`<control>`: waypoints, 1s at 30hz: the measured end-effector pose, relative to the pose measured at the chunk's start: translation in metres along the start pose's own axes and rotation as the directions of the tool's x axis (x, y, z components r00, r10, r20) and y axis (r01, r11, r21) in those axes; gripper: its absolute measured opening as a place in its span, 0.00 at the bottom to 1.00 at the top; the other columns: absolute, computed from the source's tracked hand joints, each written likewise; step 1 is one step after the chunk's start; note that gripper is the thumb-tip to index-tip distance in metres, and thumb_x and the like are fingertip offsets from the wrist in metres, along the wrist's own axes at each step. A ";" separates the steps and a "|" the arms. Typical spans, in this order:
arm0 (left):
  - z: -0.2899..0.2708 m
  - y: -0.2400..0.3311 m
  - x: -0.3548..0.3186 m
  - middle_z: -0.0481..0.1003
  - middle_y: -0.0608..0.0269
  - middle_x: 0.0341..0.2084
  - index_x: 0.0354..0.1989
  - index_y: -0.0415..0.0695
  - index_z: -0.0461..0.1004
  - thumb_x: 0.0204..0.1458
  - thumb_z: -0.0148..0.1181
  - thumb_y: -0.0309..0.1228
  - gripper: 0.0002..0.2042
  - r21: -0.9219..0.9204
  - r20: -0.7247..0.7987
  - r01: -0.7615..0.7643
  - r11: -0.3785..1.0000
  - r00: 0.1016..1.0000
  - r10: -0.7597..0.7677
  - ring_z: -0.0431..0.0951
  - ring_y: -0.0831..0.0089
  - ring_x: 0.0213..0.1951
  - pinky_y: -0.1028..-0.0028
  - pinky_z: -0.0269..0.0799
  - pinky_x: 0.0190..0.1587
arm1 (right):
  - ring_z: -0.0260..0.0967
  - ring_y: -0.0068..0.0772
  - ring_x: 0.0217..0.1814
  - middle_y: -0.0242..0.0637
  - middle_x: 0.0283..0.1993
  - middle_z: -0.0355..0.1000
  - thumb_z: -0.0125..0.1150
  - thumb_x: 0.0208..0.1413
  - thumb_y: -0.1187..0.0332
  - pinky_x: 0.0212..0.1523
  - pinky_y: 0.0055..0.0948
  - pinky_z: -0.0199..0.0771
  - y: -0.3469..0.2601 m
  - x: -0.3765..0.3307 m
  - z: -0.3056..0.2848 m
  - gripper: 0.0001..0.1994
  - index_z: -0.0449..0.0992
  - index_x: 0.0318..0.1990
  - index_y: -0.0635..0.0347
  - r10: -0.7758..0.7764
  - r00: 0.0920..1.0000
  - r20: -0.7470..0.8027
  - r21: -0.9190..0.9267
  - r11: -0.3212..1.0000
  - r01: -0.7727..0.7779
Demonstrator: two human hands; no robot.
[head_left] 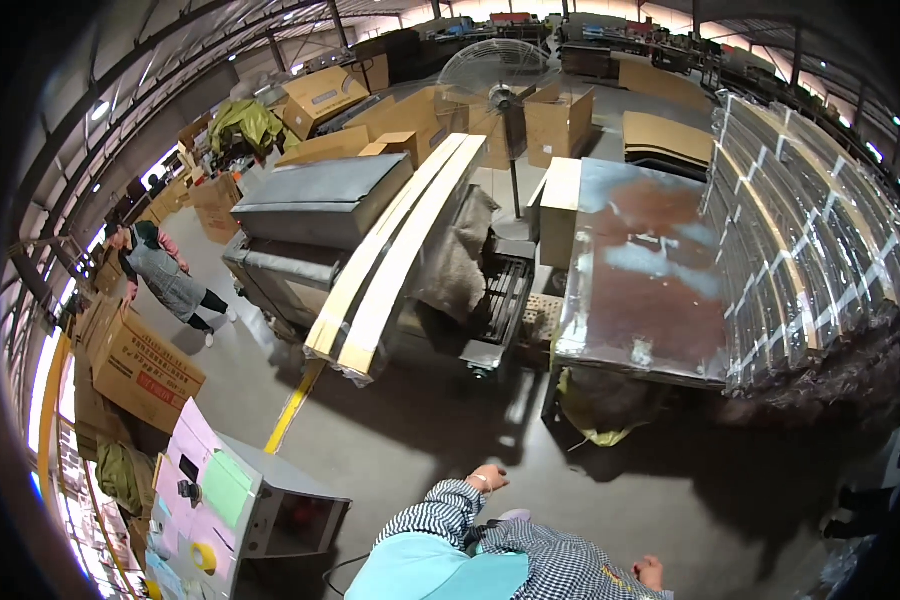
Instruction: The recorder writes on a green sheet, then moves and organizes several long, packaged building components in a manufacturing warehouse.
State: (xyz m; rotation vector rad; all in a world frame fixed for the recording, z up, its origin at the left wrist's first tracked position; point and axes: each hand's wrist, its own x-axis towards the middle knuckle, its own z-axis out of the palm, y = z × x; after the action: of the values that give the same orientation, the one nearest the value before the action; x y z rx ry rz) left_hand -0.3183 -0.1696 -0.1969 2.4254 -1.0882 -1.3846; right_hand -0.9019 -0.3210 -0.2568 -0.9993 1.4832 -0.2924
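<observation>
long wrapped boards (395,255), apparently pointing away, both hands (488,478) empty

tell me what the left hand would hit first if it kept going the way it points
The left hand points ahead over bare floor. The first thing in that line is probably the low grey machine carrying the long pale boards, though depth is hard to judge.

Checked b/w sleeves (440,515) — teal apron (430,575).
</observation>
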 end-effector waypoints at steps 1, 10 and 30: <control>0.000 0.021 0.009 0.76 0.53 0.52 0.55 0.45 0.75 0.52 0.60 0.44 0.24 -0.078 -0.095 -0.009 0.997 0.995 0.002 0.74 0.55 0.56 0.63 0.69 0.59 | 0.77 0.36 0.38 0.45 0.35 0.77 0.59 0.48 0.75 0.39 0.37 0.77 0.004 0.003 -0.015 0.19 0.73 0.50 0.67 -0.028 1.000 0.010 -0.083 0.996 0.029; 0.140 0.165 0.000 0.76 0.52 0.52 0.54 0.49 0.77 0.49 0.60 0.45 0.23 -0.232 -0.182 0.173 0.957 0.959 -0.217 0.74 0.54 0.55 0.62 0.68 0.59 | 0.77 0.36 0.39 0.45 0.36 0.78 0.61 0.48 0.75 0.41 0.36 0.77 0.000 0.064 -0.177 0.19 0.73 0.50 0.68 -0.132 0.990 0.041 -0.170 0.976 0.137; 0.321 0.152 -0.108 0.79 0.54 0.47 0.49 0.50 0.80 0.48 0.61 0.45 0.20 -0.391 -0.121 0.453 0.802 0.838 -0.532 0.78 0.55 0.51 0.61 0.73 0.53 | 0.77 0.35 0.43 0.47 0.41 0.79 0.65 0.46 0.74 0.48 0.32 0.75 -0.122 0.145 -0.262 0.22 0.73 0.52 0.71 -0.237 0.935 0.262 -0.497 0.798 0.341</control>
State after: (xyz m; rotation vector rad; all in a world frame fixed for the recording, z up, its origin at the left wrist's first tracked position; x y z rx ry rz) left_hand -0.6862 -0.1400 -0.2354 2.5985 -0.1196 -1.2361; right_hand -1.0699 -0.5946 -0.2167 -1.6715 1.2536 0.0138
